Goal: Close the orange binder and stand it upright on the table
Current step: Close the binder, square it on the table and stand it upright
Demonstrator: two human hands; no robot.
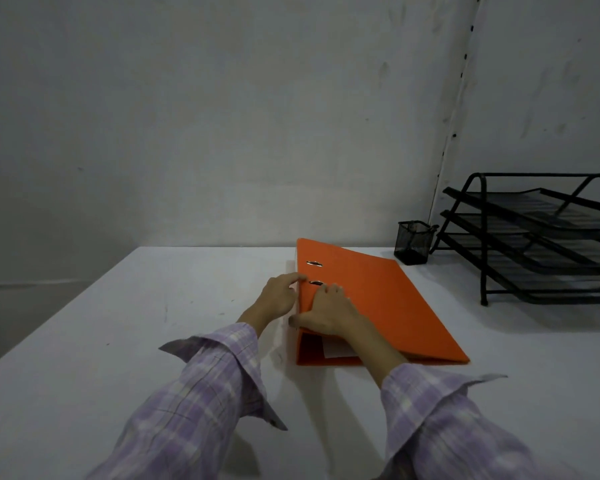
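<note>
Lilac plaid sleeves [208, 386] noted. My right hand [329, 313] presses the flat orange cardboard binder [378, 299] shut; my left hand [280, 296] clasps its spine [297, 268], likely for uprighting.
</note>
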